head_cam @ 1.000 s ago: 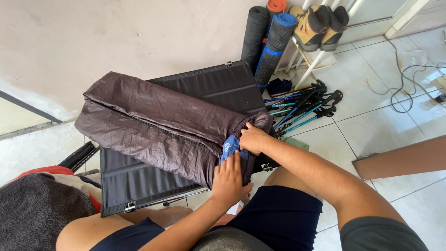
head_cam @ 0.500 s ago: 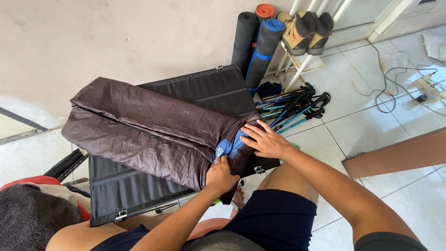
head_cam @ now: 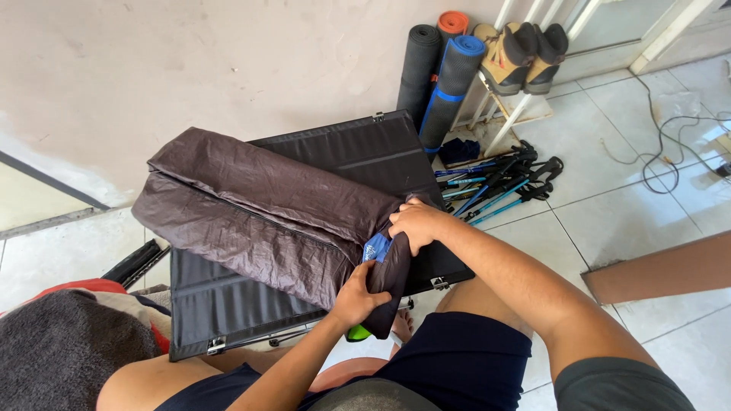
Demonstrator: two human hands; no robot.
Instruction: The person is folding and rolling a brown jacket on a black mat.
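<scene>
Since a second ago, camera view shifted only a little; near end of the long dark brown-purple folded sleeping bag (head_cam: pixel 259 213) now bunched tighter and turned downward over the front edge of the black folding fabric-topped counter (head_cam: pixel 365 152), with less of the blue patch of fabric (head_cam: pixel 376 247) showing than before. Left hand (head_cam: pixel 358 298) closed around the bunched dark end from below, fingers wrapped on it, having slid lower toward the lap; right hand (head_cam: pixel 415 223) curled over the top of the same end, gripping and pressing down, drawn back from its more spread pose half a second ago. Small bright green bit (head_cam: pixel 356 332) peeking out beneath the left hand, nature unclear. Judged from this: the end being gathered and compressed, rest of the bag lying flat and unrolled across the counter. Open counter surface beyond the bag toward the wall; rolled black, blue and orange mats (head_cam: pixel 442 68), tan boots on a white rack (head_cam: pixel 518 49) and a bundle of blue-and-black trekking poles (head_cam: pixel 499 179) crowding the right; tiled floor (head_cam: pixel 624 205) free nearer the cable.
</scene>
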